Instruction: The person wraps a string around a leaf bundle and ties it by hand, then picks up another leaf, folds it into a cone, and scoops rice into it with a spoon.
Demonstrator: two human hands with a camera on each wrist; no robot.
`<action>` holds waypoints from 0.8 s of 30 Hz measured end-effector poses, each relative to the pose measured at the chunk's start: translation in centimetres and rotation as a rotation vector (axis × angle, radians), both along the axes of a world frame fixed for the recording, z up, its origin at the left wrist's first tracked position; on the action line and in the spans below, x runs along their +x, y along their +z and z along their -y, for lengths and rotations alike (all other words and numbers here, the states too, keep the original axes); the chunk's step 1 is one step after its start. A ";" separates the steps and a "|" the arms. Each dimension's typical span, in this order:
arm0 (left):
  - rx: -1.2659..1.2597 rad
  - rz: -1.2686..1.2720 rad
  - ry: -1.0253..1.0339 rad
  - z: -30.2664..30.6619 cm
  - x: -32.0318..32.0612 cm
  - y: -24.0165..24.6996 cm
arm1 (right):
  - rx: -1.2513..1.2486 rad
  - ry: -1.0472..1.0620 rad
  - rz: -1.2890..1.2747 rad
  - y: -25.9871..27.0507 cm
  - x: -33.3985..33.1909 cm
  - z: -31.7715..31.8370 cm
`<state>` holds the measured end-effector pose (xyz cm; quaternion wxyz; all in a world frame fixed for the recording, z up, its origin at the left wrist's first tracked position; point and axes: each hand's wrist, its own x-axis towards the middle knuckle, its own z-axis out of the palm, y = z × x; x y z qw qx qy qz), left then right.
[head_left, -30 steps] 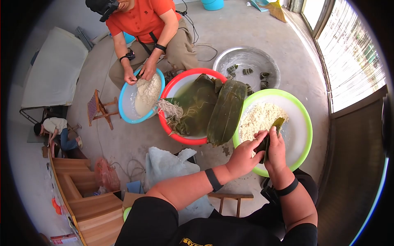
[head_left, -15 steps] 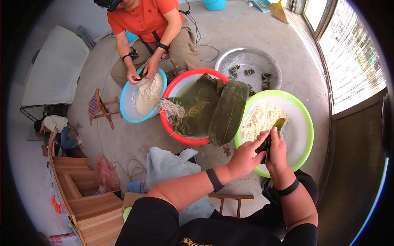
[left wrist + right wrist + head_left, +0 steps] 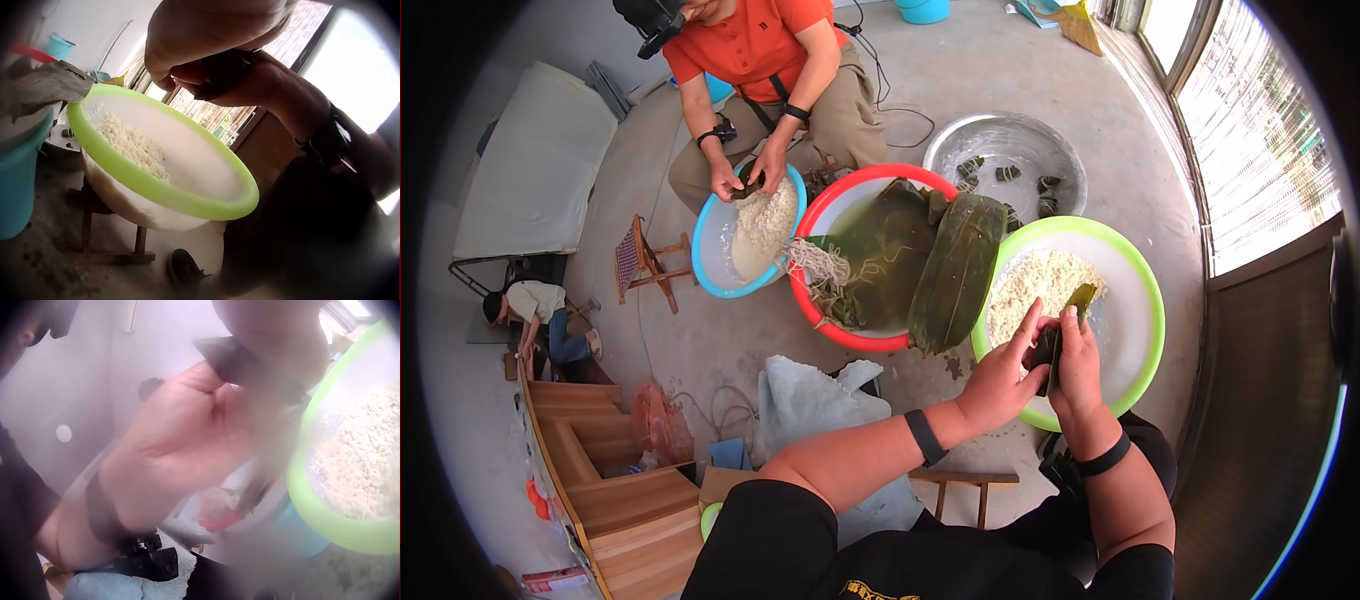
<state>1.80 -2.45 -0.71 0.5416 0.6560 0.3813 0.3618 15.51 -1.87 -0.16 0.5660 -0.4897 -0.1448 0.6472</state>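
Note:
A folded dark green leaf (image 3: 1052, 352) is held up over the near edge of the green-rimmed basin (image 3: 1140, 350). My right hand (image 3: 1077, 372) grips it from the right, the thumb along its upper part, and the leaf's tip points up past the thumb. From the left, my left hand (image 3: 998, 378) holds the leaf's other side between thumb and fingers, its index finger raised. The left wrist view shows the leaf (image 3: 225, 74) dark between the hands. White rice grains (image 3: 365, 462) lie in the basin below. What the fold contains is hidden.
Left of my basin, a red-rimmed basin (image 3: 855, 343) holds leaves in water, string (image 3: 820, 262) and a large leaf stack (image 3: 958, 275). A metal basin (image 3: 1055, 140) behind contains several tied leaf bundles (image 3: 1007, 173). Across, a person (image 3: 760, 60) works over a blue-rimmed basin (image 3: 718, 280) of rice.
My left hand's index finger has lifted and spread from the thumb, showing more dark leaf between them. My right hand keeps its place. The view shifted slightly.

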 end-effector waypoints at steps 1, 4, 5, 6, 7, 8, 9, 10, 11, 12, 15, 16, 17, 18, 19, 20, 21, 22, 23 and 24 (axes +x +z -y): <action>-0.023 -0.016 -0.001 0.0 0.0 0.0 | -0.008 -0.014 -0.002 0.0 -0.1 0.0; -0.103 -0.039 0.003 0.1 -0.2 0.1 | -0.033 -0.045 0.001 0.0 -0.4 -0.1; -0.137 -0.030 0.009 0.1 -0.2 0.2 | -0.041 -0.048 0.008 0.4 -0.4 -0.1; -0.170 -0.022 0.015 0.1 -0.2 0.3 | -0.049 -0.052 0.014 0.5 -0.5 -0.1; -0.157 -0.045 0.016 0.2 -0.1 0.2 | -0.041 -0.039 0.021 0.3 -0.4 0.0; -0.144 -0.068 0.017 0.2 -0.1 0.0 | -0.034 -0.026 0.026 -0.1 -0.2 0.0; -0.130 -0.092 0.018 0.2 -0.1 -0.1 | -0.026 -0.013 0.032 -0.2 -0.2 0.0; -0.141 -0.089 0.016 0.2 -0.1 0.0 | -0.029 -0.008 0.042 -0.1 -0.2 0.1; -0.152 -0.085 0.014 0.2 -0.1 0.0 | -0.032 -0.003 0.051 0.2 -0.2 0.1; -0.162 -0.082 0.011 0.2 -0.2 0.1 | -0.034 0.003 0.061 0.3 -0.3 0.1; -0.211 -0.050 0.010 0.1 -0.2 0.3 | -0.038 0.000 0.054 0.2 -0.4 0.2; -0.205 -0.055 0.016 0.1 -0.2 0.3 | -0.032 0.002 0.056 0.1 -0.4 0.2; -0.197 -0.060 0.022 0.2 -0.2 0.3 | -0.026 0.004 0.059 0.0 -0.3 0.2; -0.190 -0.065 0.028 0.2 -0.2 0.3 | -0.019 0.005 0.061 -0.2 -0.3 0.2; -0.183 -0.068 0.030 0.2 -0.2 0.3 | -0.016 0.008 0.055 -0.3 -0.2 0.1; -0.177 -0.070 0.031 0.2 -0.1 0.2 | -0.014 0.011 0.050 -0.6 -0.1 0.1; -0.171 -0.072 0.033 0.3 -0.1 0.0 | -0.012 0.014 0.044 -0.7 -0.1 0.2; -0.160 -0.058 0.039 0.4 -0.1 -0.6 | 0.001 0.004 0.045 -0.6 -0.2 0.2; -0.150 -0.043 0.046 0.3 0.0 -1.3 | 0.014 -0.006 0.047 -0.4 -0.3 0.1; -0.139 -0.029 0.052 0.3 0.1 -1.5 | 0.028 -0.016 0.048 -0.3 -0.4 0.0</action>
